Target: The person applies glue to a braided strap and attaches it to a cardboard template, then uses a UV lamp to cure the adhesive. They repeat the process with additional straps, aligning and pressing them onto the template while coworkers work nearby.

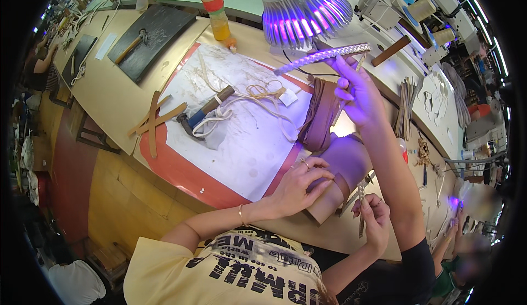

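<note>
My left hand [304,187], wearing a ring, has its fingers apart and bent over the end of a rounded brown form [351,159] near the table's front edge. Between thumb and fingers of my right hand [376,217] is a narrow braided strip [360,192], pinched at the right of that form. Above them, another person's hand [354,94], on an arm with a black sleeve, holds a longer braided strip [324,56] just below a glowing purple lamp [304,14]. A bundle of brown leather straps [320,110] lies behind the rounded form.
A hammer [200,113], pale cords [266,106] and crossed leather strips [155,118] lie on white and red sheeting. Farther off are a black board [151,39] and a squeeze bottle [214,9]. Thread cones [422,9] and machines stand at the right.
</note>
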### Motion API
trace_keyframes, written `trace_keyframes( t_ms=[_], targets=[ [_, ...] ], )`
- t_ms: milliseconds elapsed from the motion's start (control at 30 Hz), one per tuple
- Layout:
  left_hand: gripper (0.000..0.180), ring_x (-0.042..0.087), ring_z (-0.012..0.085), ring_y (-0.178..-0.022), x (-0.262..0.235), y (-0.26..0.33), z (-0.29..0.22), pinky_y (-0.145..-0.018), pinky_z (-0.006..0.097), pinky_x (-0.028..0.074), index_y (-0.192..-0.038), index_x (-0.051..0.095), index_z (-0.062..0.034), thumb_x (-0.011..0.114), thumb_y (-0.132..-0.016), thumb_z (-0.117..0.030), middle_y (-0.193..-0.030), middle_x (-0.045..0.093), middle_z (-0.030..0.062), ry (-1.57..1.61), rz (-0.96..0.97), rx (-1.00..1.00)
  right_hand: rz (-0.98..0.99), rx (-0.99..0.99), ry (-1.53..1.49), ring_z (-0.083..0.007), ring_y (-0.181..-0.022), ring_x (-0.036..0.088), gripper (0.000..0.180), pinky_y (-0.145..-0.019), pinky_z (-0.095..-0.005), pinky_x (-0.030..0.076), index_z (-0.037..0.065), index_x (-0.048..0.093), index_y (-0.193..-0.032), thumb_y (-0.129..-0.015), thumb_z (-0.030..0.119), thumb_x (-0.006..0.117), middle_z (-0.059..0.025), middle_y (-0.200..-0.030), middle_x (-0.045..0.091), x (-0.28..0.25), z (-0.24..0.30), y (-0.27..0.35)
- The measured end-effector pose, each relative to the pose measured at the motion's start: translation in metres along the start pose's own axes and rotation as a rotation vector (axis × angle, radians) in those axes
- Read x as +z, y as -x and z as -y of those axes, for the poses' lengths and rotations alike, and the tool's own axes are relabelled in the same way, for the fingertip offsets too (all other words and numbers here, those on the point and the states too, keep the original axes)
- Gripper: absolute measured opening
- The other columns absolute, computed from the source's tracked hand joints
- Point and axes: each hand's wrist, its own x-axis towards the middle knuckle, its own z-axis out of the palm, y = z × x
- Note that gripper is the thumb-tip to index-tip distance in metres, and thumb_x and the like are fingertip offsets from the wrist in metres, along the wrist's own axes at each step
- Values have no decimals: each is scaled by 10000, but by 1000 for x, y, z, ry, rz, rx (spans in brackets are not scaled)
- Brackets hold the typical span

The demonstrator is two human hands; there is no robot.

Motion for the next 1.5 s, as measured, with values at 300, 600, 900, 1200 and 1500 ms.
trace_keyframes(
  t_ms=[300,600,900,1200,1500],
  targets=[
    [233,617,196,-921,-19,-12,19,-795,317,480,-1101,605,-29,636,-878,-90,-1082,613,81,210,-252,-138,27,-41,5,-88,-741,543,177,-691,-234,440,-7,586,-904,-947,165,599,-43,-811,618,8,7,-1],
    [250,585,75,-863,-71,-40,38,-731,222,447,-1166,549,-1,578,-922,-46,-1004,620,46,451,-531,-206,44,-56,20,-109,-726,545,199,-673,-247,442,-9,572,-881,-941,179,594,-53,-794,599,12,11,5],
    [144,600,248,-913,-25,-4,1,-785,322,464,-989,653,-40,638,-845,-43,-992,626,110,97,-173,61,15,-109,47,-88,-707,546,155,-654,-234,438,-19,604,-896,-915,133,627,-23,-775,591,5,17,16],
    [296,533,349,-1115,-7,9,-7,-910,436,445,-1124,630,-85,671,-845,-171,-1234,527,156,-117,173,168,-133,-17,53,-75,-719,535,176,-669,-226,432,-11,613,-900,-923,163,627,-10,-766,591,-1,11,21],
    [412,490,368,-1193,-10,0,3,-994,426,407,-1208,590,-61,699,-824,-163,-1319,470,202,-46,198,31,-98,23,59,-81,-840,525,213,-791,-241,419,5,606,-939,-959,212,561,-4,-853,586,-8,-5,6]
  ],
)
